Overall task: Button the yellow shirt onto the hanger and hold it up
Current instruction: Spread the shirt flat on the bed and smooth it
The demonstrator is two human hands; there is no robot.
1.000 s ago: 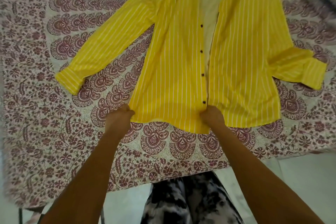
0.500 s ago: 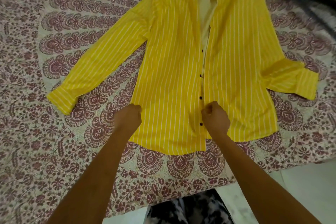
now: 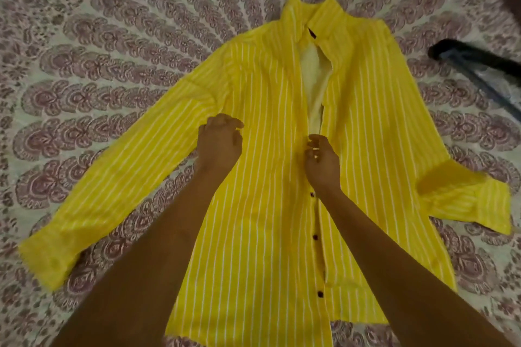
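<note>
The yellow shirt [image 3: 262,177] lies flat and front-up on a patterned bedspread [image 3: 84,70], with its collar at the far end and its hem nearest the person. Both sleeves are spread out to the sides. The placket gapes near the collar, showing the pale inside, and dark buttons [image 3: 315,237] run down its lower part.

The left hand [image 3: 219,144] reaches forward on a straight forearm and sits knuckles-up where the left sleeve meets the body of the shirt. Its fingers are curled down onto the cloth, but I cannot tell whether they hold a fold. The right hand [image 3: 321,159] is over the placket at mid-chest, just below the gap. Its thumb and fingers are bent toward the fabric edge, though blur hides whether they pinch it.

A dark, blurred hooked object [image 3: 476,60] lies on the bedspread, well to the right of the collar.
</note>
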